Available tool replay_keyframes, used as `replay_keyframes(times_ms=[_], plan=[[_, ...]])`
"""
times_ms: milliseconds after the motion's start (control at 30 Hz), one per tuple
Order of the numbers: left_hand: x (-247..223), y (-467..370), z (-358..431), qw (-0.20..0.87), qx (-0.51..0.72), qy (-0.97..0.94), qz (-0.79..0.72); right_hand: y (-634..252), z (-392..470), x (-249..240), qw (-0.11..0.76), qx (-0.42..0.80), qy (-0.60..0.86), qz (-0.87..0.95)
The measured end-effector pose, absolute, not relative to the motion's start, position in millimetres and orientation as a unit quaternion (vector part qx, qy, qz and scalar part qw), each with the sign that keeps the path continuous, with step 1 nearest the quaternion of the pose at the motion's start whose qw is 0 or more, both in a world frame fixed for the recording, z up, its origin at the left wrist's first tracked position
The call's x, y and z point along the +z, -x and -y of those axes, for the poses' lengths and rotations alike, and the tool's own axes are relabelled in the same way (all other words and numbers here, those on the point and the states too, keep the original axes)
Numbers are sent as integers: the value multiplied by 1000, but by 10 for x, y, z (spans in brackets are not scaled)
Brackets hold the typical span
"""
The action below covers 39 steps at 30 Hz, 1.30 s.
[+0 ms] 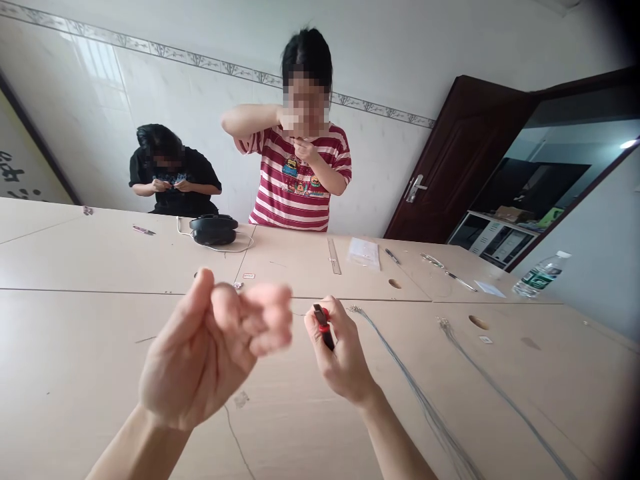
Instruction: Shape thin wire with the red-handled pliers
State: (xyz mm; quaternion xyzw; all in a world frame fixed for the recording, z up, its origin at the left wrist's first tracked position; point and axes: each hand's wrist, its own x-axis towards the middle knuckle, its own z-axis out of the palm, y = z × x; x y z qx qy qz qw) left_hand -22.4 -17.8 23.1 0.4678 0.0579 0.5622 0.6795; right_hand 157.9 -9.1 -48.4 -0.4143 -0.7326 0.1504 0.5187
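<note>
Cords lie beside the right grip holding a tool, bottle beyond.

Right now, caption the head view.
Right hand grips a red-and-black tool; partly curled left hand hovers over the table.

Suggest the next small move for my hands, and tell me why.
I'd probably bring the left hand over to the nearer cord bundle and lift one strand: no object shows in that palm, while the right hand already grips the red-and-black tool, with the cords lying just beside it.
</note>
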Motion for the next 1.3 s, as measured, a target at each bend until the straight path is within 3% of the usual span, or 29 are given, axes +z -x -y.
replay_keyframes(times_ms=[133,600,700,800,933,1300], plan=[[221,181,24,562,715,-387,-154,-1540,100,-490,519,159,401,738],[47,135,-132,431,776,-397,-234,-1513,70,-519,525,150,385,744],[-17,158,-178,423,700,-475,-325,-1521,72,-508,526,144,377,748],[-80,187,-205,445,517,-595,-425,-1549,74,-512,523,134,379,751],[-92,199,-188,505,335,-665,-436,-1574,68,-530,516,125,383,756],[-17,180,-156,573,325,-610,-440,-1554,68,-521,512,131,374,762]])
